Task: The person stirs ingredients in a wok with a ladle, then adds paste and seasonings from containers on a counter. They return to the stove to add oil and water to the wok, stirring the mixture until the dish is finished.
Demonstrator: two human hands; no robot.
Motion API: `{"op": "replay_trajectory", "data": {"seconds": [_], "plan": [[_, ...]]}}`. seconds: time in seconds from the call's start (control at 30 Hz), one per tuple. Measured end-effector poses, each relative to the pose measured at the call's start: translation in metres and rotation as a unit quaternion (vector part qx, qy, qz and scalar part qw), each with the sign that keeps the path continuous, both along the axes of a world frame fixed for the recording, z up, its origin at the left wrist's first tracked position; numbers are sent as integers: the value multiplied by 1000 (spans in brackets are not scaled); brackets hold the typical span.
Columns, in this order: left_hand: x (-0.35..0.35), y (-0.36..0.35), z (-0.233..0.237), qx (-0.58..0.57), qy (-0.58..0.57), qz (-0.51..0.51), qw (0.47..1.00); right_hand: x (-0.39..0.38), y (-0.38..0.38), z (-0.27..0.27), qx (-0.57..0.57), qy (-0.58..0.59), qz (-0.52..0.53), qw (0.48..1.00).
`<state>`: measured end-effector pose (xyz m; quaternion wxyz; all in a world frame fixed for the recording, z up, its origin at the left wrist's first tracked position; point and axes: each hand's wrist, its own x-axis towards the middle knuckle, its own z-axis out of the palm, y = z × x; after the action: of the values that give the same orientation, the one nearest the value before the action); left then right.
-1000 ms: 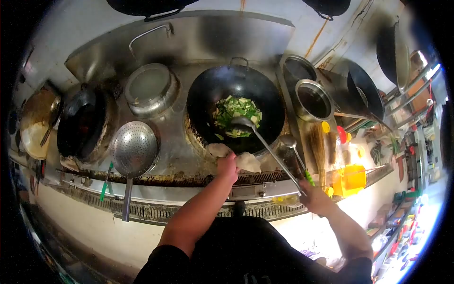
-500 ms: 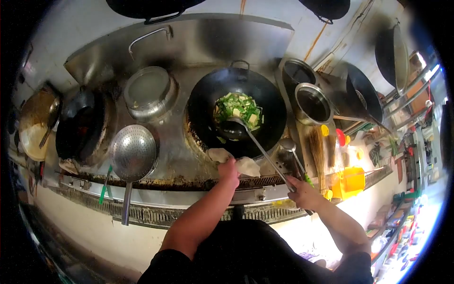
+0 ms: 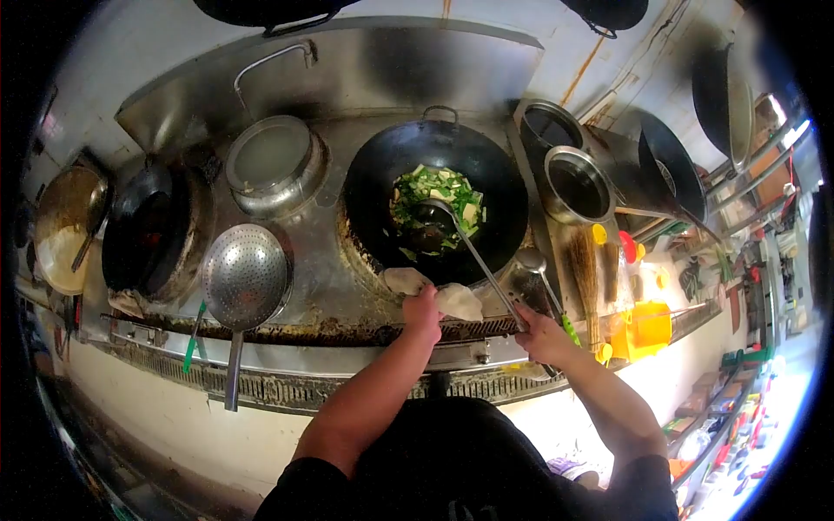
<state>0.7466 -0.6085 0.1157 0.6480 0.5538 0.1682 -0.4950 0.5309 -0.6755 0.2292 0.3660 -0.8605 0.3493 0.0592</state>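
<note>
Our fingers clench: left hand grips the cloth on the wok, right hand the ladle among green vegetables; pots hold dark liquid.

Two hands: left hand, right hand. Two black woks on the stove: centre wok, left wok. Two ladles: held ladle, resting ladle. Two open steel pots: upper pot, lower pot. One perforated skimmer. One white cloth.
</note>
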Motion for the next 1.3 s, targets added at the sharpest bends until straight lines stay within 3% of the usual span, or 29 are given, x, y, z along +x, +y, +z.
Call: {"op": "replay_trajectory", "data": {"seconds": [0.13,0.2,0.23,0.3,0.33,0.37,0.4,0.43,0.47,0.57,0.6,0.63,0.67,0.7,0.73,0.77,0.83,0.87,0.93,1.03,1.07,1.13,1.2,1.27,1.3], "plan": [[0,0,-8,-25,-5,-7,1000,4,2,3,21,13,-43,999],[-1,0,-8,-17,-9,-5,1000,12,7,18,168,18,-152,974],[-1,-1,-7,-10,-14,-3,1000,10,5,14,167,18,-152,974],[1,2,-4,-15,0,-18,1000,6,-1,7,306,-45,-212,927],[1,5,-2,-20,13,-32,999,3,-3,8,306,-45,-212,927],[5,10,2,-20,13,-32,999,3,-3,22,391,-73,-261,880],[10,20,5,-41,83,-93,991,3,-1,35,470,-100,-307,822],[15,31,9,-61,152,-152,975,0,2,45,470,-100,-306,821],[18,42,15,-60,152,-152,975,-4,6,55,467,-97,-328,816],[27,71,19,-11,121,-231,965,-21,19,88,454,-87,-355,813],[32,77,13,-16,-57,-289,956,-26,24,99,444,-77,-361,816],[35,81,8,-22,-232,-335,913,-29,30,112,445,-78,-362,816],[40,79,19,-21,-232,-336,913,-31,36,127,426,-65,-348,833],[48,72,41,13,-401,-385,831,-34,39,133,406,-52,-334,849],[57,65,60,46,-555,-419,717,-44,43,131,430,-91,-342,830],[63,57,73,46,-556,-418,717,-46,46,135,430,-92,-341,831],[71,41,93,103,-661,-499,550,-50,55,147,475,-95,-336,808],[74,35,102,102,-662,-499,550,-57,60,143,464,-94,-367,801],[77,26,114,118,-674,-556,472,-57,69,150,475,-93,-373,792],[82,21,100,110,-699,-559,432,-61,80,150,473,-86,-392,785],[82,23,103,108,-700,-559,431,-62,81,149,490,-98,-373,782],[79,35,117,73,-685,-516,510,-65,86,146,504,-117,-368,773],[72,57,135,-93,-707,-374,593,-64,87,144,501,-115,-369,775],[63,90,195,-150,-602,-428,658,-54,88,146,506,-99,-389,763],[61,110,213,-251,-537,-422,685,-53,89,145,505,-98,-383,767]]}}
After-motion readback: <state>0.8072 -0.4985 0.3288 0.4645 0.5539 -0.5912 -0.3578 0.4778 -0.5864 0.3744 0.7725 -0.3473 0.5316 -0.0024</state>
